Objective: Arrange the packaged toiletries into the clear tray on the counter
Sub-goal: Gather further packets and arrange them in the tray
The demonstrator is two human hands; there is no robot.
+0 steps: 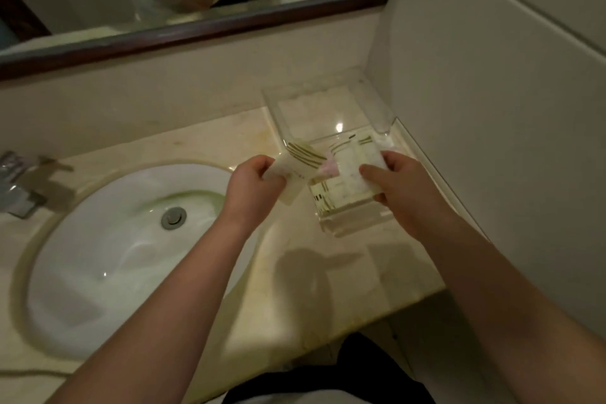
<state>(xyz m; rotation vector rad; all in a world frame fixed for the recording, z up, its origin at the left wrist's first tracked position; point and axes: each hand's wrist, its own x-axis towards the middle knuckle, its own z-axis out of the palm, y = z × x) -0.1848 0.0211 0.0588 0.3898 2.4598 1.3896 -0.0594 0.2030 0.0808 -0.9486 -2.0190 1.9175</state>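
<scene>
A clear plastic tray stands on the marble counter near the right wall. My left hand grips cream packets with gold stripes, held just left of the tray and above the counter. My right hand is shut on a flat white packet over the tray. A small pink item shows between the two packets. More gold-striped packets lie inside the tray, seen through its wall.
A second clear tray or lid sits in the back corner against the wall. A white oval sink with a metal drain fills the left counter. A chrome tap is at far left. A framed mirror hangs above.
</scene>
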